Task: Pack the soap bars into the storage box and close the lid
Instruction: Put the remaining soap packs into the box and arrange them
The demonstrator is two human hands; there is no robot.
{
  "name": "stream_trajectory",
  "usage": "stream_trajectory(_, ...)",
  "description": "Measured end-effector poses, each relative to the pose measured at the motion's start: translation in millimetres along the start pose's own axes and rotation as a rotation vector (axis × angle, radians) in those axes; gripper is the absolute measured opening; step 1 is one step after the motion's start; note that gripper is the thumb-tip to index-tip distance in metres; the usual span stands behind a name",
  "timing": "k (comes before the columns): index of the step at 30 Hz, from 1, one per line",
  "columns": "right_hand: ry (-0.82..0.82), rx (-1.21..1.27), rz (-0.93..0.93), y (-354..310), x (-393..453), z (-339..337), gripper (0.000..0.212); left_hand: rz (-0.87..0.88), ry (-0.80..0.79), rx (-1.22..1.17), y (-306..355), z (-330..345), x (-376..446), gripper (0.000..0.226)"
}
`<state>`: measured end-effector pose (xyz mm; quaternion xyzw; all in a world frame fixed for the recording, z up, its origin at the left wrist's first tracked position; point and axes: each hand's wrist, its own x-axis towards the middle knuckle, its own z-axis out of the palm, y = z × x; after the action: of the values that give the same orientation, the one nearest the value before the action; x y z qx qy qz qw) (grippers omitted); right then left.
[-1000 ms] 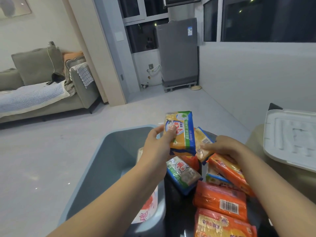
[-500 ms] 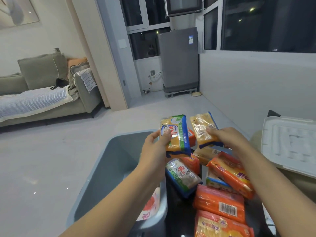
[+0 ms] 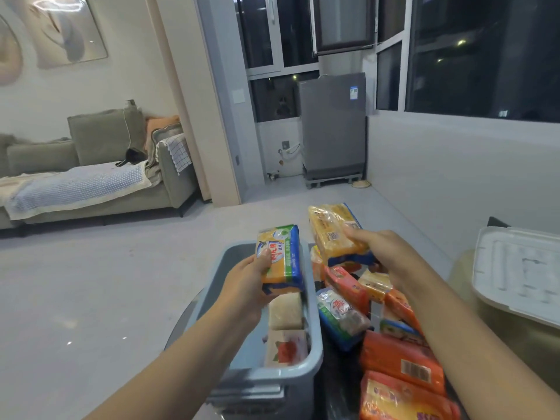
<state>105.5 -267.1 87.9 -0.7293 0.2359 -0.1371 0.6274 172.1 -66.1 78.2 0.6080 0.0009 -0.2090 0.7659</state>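
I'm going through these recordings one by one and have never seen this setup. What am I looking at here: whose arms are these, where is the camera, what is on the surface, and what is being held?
There is no machine here. A person wears one wide-angle camera on the head, so the picture looks forward and down along their own two bare arms.

The left hand grips a yellow soap bar with a green and blue wrapper above the grey storage box. The right hand grips a second yellow soap bar, lifted above the pile.

Inside the box a few packs already lie, among them a pale bar. To its right, on a dark surface, is a pile of wrapped soap bars, mostly orange. Farther right lies the white lid, not yet on the box.

Behind is a room with a sofa.
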Motion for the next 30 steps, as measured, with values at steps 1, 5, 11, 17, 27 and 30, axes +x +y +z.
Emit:
stream_trajectory(1, -0.008, -0.015, -0.009, -1, -3, 5, 0.033, -0.041, 0.018, 0.002, 1, -4, 1, 0.018)
stream_trajectory(5, -0.09, -0.016, -0.023, -3, -11, 25, 0.037, -0.189, 0.075, 0.033, 1, -15, 3, 0.015)
stream_trajectory(11, -0.06, 0.014, 0.005, 6, -15, 54, 0.041, -0.24, 0.086, 0.047, -10, -17, 14, 0.021)
stream_trajectory(17, -0.004, 0.032, 0.016, 17, -15, 61, 0.048, -0.234, 0.086, 0.066, -20, -13, 28, 0.02)
stream_trajectory(27, 0.028, 0.024, 0.031, 26, -17, 54, 0.032, -0.133, 0.059, 0.172, -28, -4, 40, 0.033)
stream_trajectory(30, 0.021, 0.003, 0.018, 27, -16, 54, 0.033, -0.132, 0.061, 0.256, -31, -1, 45, 0.034)
